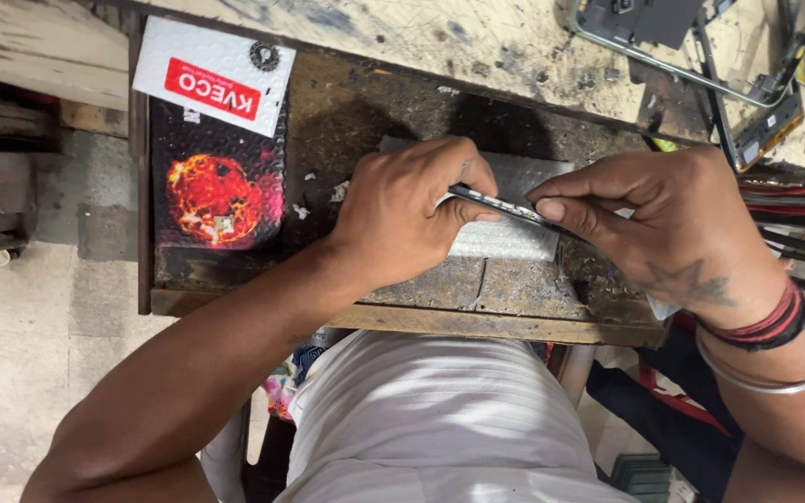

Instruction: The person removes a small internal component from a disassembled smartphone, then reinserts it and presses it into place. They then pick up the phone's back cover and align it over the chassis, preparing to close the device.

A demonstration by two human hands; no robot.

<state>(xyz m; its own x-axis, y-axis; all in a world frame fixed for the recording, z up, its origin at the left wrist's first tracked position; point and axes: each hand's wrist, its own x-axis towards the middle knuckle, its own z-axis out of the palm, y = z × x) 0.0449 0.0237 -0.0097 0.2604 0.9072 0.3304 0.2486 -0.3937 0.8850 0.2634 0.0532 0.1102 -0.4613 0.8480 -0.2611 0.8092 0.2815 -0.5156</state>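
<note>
Two hands meet over one thin dark phone panel [500, 202] in the head view, held edge-up just above a pale bubble-wrap sheet [514, 237] that lies near the middle of the worn wooden workbench [440, 303]. The left hand [412, 210] is closed round the panel's left end, fingers curled over it; the right hand [649, 210], with red thread bands and a metal bangle at the wrist, pinches the panel's upper edge between thumb and fingertip. The work in hand looks like parting or checking a seam along that edge. A next move would likely call for a steady left grip and small, careful pressure from the right fingertips. At the bench's far left corner lies a glossy packet [216, 177] with a red fiery ball; stripped phone frames [747, 84] sit at the far right corner.
</note>
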